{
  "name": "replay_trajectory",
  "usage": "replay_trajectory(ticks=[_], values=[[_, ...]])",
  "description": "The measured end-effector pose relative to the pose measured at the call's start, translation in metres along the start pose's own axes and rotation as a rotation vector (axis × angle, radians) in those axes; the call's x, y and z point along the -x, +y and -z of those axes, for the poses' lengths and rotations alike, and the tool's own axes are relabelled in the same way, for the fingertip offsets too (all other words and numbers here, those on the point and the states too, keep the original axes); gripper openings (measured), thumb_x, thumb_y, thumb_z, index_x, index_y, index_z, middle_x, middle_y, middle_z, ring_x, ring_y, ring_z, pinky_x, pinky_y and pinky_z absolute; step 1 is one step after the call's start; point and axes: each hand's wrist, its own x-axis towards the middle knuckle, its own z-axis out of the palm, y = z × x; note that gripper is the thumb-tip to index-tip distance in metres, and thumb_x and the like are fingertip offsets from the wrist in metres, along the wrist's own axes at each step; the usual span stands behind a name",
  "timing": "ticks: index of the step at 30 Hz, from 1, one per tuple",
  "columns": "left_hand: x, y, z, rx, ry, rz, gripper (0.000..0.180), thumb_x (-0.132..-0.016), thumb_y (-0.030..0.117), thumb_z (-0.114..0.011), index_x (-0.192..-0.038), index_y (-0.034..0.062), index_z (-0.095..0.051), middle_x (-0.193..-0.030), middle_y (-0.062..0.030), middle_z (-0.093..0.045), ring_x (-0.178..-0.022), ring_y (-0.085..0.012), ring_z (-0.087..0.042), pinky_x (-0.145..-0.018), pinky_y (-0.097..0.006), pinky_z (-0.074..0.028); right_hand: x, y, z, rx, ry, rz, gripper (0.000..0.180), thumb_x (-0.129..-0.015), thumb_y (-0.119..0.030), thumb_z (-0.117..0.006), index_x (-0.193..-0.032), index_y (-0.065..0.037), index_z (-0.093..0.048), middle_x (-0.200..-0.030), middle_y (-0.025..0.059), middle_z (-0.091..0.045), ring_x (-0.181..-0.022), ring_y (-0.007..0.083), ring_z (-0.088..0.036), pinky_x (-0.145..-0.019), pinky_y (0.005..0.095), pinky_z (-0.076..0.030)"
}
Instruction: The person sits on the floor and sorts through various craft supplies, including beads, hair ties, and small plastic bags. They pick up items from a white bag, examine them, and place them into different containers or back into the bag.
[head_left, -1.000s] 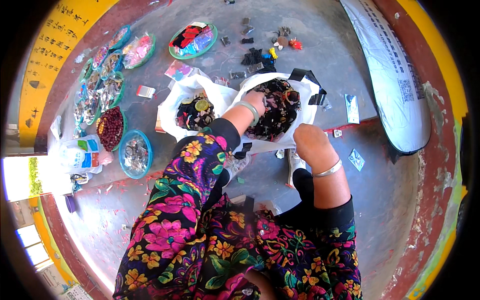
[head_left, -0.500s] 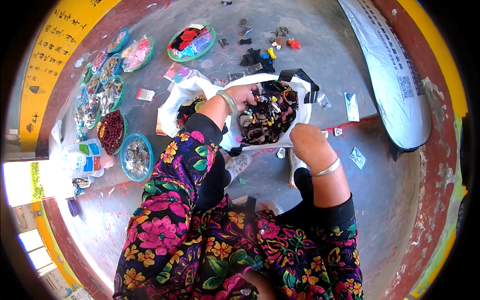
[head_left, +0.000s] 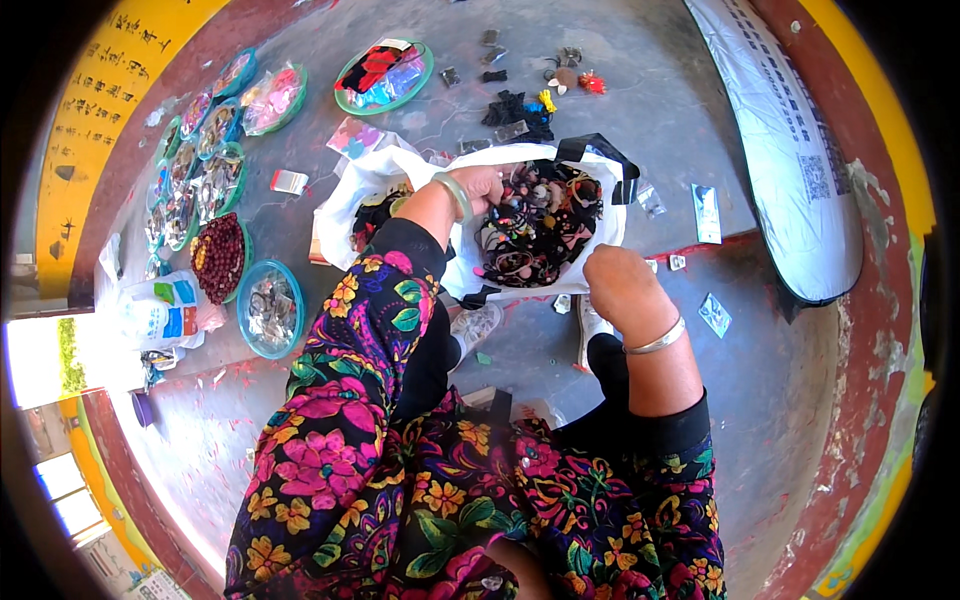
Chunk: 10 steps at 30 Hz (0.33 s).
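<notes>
A white bag with black handles lies open on the grey floor, filled with several dark and coloured hair ties. My left hand, a green bangle on its wrist, curls over the bag's left rim beside the hair ties. Closed in a fist, my right hand with a silver bangle grips the bag's near rim. Just left of it sits a second white bag with dark pieces inside. My flowered sleeves fill the lower part of the view.
Round dishes of beads and trinkets line the floor at the left, and a green dish stands farther back. Small loose accessories lie beyond the bag. A big white sack lies at the right. My shoes are below the bag.
My left hand has drawn back from the middle of the hair ties to the bag's left rim, and the bag's mouth now gapes wider. My right hand has stayed at the near rim.
</notes>
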Motion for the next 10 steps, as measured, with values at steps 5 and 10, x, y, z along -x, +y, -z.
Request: replay_trajectory(ticks=[5,10], values=[[-0.017,0.005,-0.013,-0.058,-0.084,0.062,0.075,-0.048,-0.021,-0.036,-0.12,0.0011,-0.047,-0.112,-0.0117,-0.051,-0.104,-0.0226,-0.053,-0.082,-0.026,-0.046,0.01,0.006,0.007,-0.007,-0.021,-0.065,0.005,-0.066,0.0,-0.057,-0.069,0.0,-0.061,-0.075,0.0171,-0.058,-0.074,0.0344,-0.059,-0.064,0.0414,-0.048],[-0.021,0.001,0.002,-0.133,-0.081,0.05,0.076,-0.049,-0.02,-0.036,-0.121,0.0032,-0.047,-0.116,-0.0086,-0.049,-0.114,-0.0206,-0.046,-0.083,-0.027,-0.045,0.008,0.002,0.012,-0.027,-0.044,-0.081,0.006,-0.066,0.0,-0.058,-0.071,0.0,-0.061,-0.077,0.0172,-0.058,-0.076,0.035,-0.059,-0.066,0.0414,-0.048]])
